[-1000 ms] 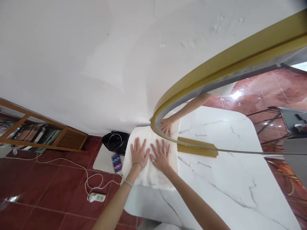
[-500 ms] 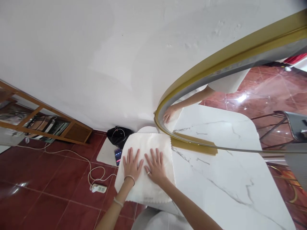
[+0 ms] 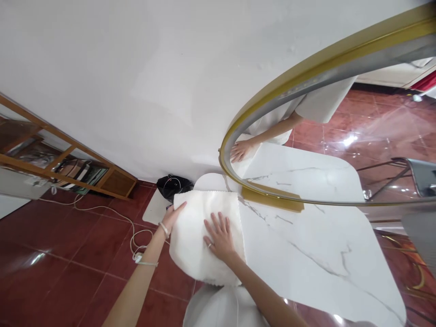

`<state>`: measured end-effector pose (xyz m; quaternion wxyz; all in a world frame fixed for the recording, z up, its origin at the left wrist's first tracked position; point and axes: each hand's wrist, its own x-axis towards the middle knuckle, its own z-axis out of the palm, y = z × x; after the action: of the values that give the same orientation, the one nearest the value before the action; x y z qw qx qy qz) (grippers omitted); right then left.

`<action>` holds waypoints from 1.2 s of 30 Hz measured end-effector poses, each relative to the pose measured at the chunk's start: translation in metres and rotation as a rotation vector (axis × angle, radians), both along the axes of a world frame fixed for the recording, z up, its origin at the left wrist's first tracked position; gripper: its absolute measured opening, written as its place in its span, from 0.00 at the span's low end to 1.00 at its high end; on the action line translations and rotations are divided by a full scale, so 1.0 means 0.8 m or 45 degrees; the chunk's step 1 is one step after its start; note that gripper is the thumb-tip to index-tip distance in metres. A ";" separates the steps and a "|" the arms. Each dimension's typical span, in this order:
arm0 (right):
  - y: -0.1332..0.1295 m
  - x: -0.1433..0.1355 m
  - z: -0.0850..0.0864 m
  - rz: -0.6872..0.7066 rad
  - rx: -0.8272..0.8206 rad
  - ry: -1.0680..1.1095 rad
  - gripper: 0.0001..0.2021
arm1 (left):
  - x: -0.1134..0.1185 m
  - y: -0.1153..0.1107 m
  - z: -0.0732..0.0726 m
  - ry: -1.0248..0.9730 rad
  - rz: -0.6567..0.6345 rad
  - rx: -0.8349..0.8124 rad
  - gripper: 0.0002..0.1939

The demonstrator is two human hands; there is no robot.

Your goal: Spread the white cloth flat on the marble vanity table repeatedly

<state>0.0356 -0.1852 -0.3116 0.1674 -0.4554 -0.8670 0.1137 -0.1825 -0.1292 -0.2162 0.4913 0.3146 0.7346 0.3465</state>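
White cloth (image 3: 200,261) with a scalloped edge lies over the left end of the marble-patterned desk (image 3: 306,245), beside the gold-framed mirror (image 3: 272,196). The right hand (image 3: 220,238) rests flat on it, palm down, its grip spread with the fingers fanned and a ring on one of them. The left hand (image 3: 173,215) is at the cloth's left edge, fingers reaching over its upper left corner; whether its grip pinches the fabric, I cannot tell. A black bag (image 3: 173,186) sits just beyond that corner, near the wall (image 3: 136,91). Beyond the left arm, a pale cable (image 3: 112,213) loops across red floor tiles (image 3: 78,245).
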 end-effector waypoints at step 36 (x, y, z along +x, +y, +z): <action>0.247 0.189 0.439 -0.240 1.528 0.010 0.25 | 0.218 0.164 0.305 1.071 -0.126 1.669 0.23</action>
<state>0.1867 0.0122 0.0393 0.4076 -0.3558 -0.7350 -0.4086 -0.0080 0.0022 0.0278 -0.0998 0.6779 0.4895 0.5393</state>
